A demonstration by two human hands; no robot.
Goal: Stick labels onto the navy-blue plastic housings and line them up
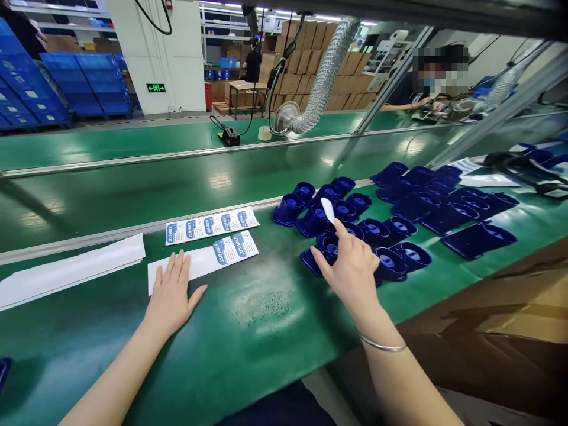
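My left hand [172, 291] lies flat, fingers spread, on the bare white end of a label strip [202, 264]. Two blue-and-white labels remain at that strip's right end. Just above it is a second strip [212, 226] with several printed labels. My right hand [352, 266] is raised over a group of dark blue plastic parts [390, 260], each with a round cup-like end. A white label [328, 210], seen from its unprinted side, is at the tip of my right index finger. The thumb stands apart from that finger.
White backing strips [71, 266] lie at the left. More blue parts [479, 239] spread to the right, near a black strap-like object [528, 168]. A metal rail [177, 157] runs along the bench. A flexible silver duct [326, 77] hangs behind it. Another person works at the far right.
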